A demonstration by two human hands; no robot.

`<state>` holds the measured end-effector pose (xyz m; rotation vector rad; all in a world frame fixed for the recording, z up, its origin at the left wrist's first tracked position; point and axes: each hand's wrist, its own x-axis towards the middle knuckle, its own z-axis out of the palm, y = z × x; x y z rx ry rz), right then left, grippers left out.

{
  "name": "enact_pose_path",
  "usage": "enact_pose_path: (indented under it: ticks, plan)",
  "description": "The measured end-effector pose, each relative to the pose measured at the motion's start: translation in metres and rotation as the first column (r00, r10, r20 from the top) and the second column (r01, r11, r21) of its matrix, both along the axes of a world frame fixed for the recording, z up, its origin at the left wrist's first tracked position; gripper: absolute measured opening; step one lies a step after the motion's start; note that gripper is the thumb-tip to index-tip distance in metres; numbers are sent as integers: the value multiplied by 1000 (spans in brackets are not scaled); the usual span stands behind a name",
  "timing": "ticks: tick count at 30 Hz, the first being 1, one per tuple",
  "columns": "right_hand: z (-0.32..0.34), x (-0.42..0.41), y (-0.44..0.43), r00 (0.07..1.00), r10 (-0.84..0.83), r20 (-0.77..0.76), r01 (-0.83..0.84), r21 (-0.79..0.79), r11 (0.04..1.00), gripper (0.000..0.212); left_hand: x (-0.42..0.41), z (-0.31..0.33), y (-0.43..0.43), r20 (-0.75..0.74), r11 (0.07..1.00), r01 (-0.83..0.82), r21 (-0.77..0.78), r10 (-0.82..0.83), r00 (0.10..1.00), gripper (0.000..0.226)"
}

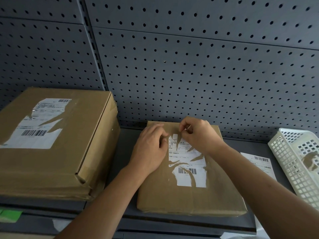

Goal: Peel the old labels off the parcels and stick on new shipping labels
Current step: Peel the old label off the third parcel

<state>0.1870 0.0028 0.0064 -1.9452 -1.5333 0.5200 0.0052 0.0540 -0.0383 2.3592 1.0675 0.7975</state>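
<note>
Right hand pinches a strip of the label on the parcel; left hand rests on the parcel, grip indeterminate.

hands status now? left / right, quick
Left hand: fingers curled on the parcel at the edge of the old label; grip cannot be told.
Right hand: pinching a peeled strip of the old label.
</note>
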Motion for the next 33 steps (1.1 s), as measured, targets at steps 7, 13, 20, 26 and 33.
enact_pose_path:
  ticks: [7,13,20,26,33]
  plan:
    - [-13,2,3,977,119,178,-137,90,986,27,0,0,0,1,1000,0,6,0,1000,8]
    - [-13,-3,7,975,121,187,-127,23,992,24,1,1,-1,-4,1000,-3,-3,3,1000,8]
    - [-20,-2,3,983,94,156,-106,74,992,23,1,1,-1,-9,1000,-4,0,4,1000,10]
    - [-20,-6,5,979,96,181,-108,62,992,22,0,1,-1,-10,1000,0,3,0,1000,9]
    - [-21,-5,5,989,58,133,-68,72,995,23,0,2,-1,-16,1000,-3,-5,3,1000,11]
